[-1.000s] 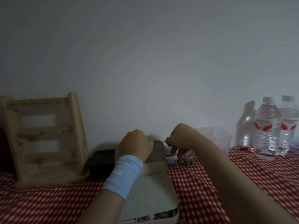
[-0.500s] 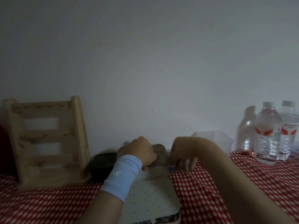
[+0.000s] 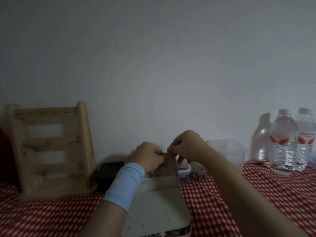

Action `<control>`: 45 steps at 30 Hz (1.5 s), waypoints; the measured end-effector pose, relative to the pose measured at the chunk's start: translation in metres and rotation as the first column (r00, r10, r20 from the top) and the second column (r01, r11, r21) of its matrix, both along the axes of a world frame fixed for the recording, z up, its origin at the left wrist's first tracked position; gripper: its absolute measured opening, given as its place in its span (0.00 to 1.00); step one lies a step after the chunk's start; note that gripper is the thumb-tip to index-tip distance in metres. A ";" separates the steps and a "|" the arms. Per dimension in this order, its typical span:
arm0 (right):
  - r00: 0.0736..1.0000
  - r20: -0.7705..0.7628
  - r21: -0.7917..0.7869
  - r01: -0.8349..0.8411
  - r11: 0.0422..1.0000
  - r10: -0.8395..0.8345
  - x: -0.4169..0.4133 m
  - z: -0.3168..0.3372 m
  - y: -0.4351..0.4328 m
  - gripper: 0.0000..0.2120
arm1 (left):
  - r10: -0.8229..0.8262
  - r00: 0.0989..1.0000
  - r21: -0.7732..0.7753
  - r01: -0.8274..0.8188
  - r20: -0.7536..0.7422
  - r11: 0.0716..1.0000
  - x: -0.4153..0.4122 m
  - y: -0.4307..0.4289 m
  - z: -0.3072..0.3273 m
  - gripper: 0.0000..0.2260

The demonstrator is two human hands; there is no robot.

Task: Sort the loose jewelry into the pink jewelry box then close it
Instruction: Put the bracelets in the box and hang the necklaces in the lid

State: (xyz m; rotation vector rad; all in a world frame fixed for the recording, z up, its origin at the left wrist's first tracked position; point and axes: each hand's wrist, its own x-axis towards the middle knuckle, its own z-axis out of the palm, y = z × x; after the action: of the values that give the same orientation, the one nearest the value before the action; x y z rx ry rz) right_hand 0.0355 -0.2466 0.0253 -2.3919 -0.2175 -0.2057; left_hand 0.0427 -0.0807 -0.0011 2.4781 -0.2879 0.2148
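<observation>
Both hands pinch at the top edge of the raised flap (image 3: 168, 165) of the pink jewelry box (image 3: 159, 211) at 6 o'clock — left hand (image 3: 147, 156) steadying, right hand (image 3: 186, 145) apparently threading something tiny, unseen. Small tubs (image 3: 183, 170) crowd 3 o'clock; wooden rack (image 3: 49, 149) stands clear at 9.

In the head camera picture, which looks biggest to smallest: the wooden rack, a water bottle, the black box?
1. Wooden rack
2. Front water bottle
3. Black box, though partly hidden behind the arm.
</observation>
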 end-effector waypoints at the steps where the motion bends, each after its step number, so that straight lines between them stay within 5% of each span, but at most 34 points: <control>1: 0.999 -0.045 -0.061 -0.021 0.998 0.018 -0.001 0.000 -0.002 0.05 | -0.015 1.000 0.060 0.015 -0.011 0.998 0.000 0.001 0.001 0.08; 4: 0.970 -0.230 -0.211 -0.126 0.969 0.076 -0.005 -0.001 -0.009 0.07 | -0.071 0.997 0.159 0.076 -0.035 0.984 -0.003 0.004 0.004 0.07; 7: 0.966 -0.254 -0.272 -0.112 0.956 0.041 -0.005 0.002 -0.014 0.08 | -0.132 0.991 0.150 0.136 -0.036 0.979 -0.008 0.002 0.006 0.07; 13: 0.889 -0.458 -0.456 -0.202 0.867 -0.034 -0.008 -0.004 -0.014 0.13 | -0.169 0.980 0.367 0.195 -0.103 0.909 -0.013 -0.005 0.002 0.05; 19: 0.824 -0.566 -0.361 -0.274 0.891 0.024 -0.004 -0.019 -0.011 0.14 | -0.143 0.982 0.456 0.184 -0.123 0.871 -0.014 -0.008 0.003 0.09; 24: 0.858 -0.512 -0.325 -0.224 0.919 0.028 -0.007 -0.011 -0.014 0.12 | -0.153 0.984 0.449 0.176 -0.088 0.876 -0.018 -0.008 0.004 0.09; 27: 0.903 -0.428 -0.288 -0.176 0.941 0.038 -0.012 0.001 -0.019 0.09 | -0.152 0.987 0.340 0.161 -0.054 0.926 -0.014 -0.007 0.002 0.09; 30: 0.939 -0.329 -0.162 -0.160 0.974 0.100 -0.014 0.012 -0.020 0.06 | -0.207 0.978 0.045 0.207 0.000 0.977 -0.013 -0.008 0.005 0.09; 35: 0.951 -0.242 -0.015 -0.201 0.980 0.191 -0.020 0.024 -0.017 0.07 | -0.341 0.938 -0.369 0.299 -0.055 0.880 -0.018 -0.007 0.013 0.11; 45: 0.918 -0.247 0.165 -0.275 0.947 0.310 -0.029 0.027 -0.014 0.11 | -0.341 0.924 -0.294 0.281 -0.175 0.913 -0.027 0.030 0.036 0.04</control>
State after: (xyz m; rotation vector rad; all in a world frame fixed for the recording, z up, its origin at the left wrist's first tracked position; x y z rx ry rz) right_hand 0.0068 -0.2608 0.0523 -2.1967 -0.4174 0.2400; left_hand 0.0157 -0.0508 0.0354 2.1296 -0.5196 -0.1525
